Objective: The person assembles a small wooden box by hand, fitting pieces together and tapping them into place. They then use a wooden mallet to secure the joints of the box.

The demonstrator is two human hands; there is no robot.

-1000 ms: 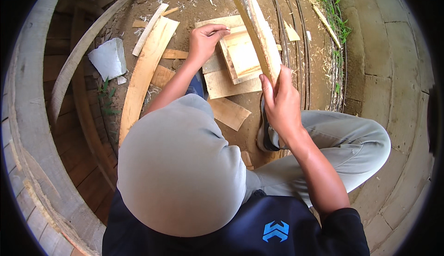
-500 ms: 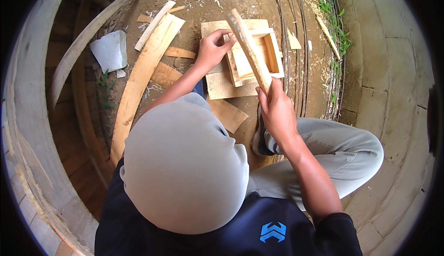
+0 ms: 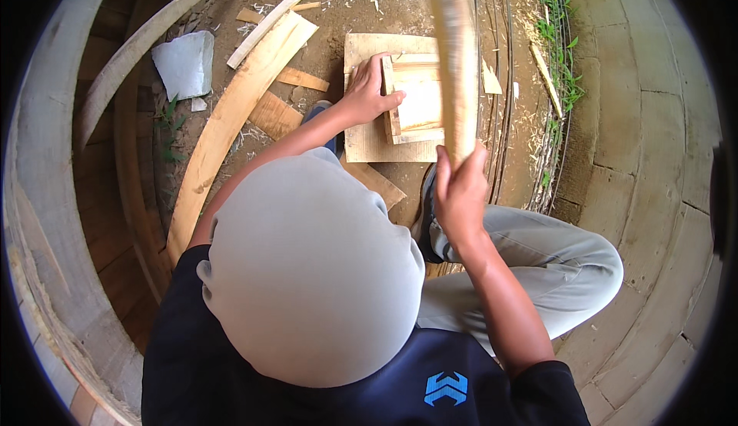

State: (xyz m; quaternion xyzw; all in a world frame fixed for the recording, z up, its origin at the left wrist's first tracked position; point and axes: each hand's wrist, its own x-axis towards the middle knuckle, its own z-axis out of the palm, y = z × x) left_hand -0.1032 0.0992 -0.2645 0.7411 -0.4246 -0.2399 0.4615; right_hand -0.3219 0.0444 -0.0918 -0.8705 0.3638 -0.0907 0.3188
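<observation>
The floor (image 3: 323,11) was bare brown dirt strewn with pale wood chips and shavings, lit by even daylight. At the left of the frame lay dark wooden boards (image 3: 100,195), with a long pale plank (image 3: 231,118) running diagonally across the dirt and short offcuts (image 3: 300,80) beside it. A grey scrap of sheet (image 3: 184,63) lay at upper left. Along the right ran thin dark rods (image 3: 503,118), a fringe of green weeds (image 3: 557,41), and grey paving slabs (image 3: 646,118) beyond them.
</observation>
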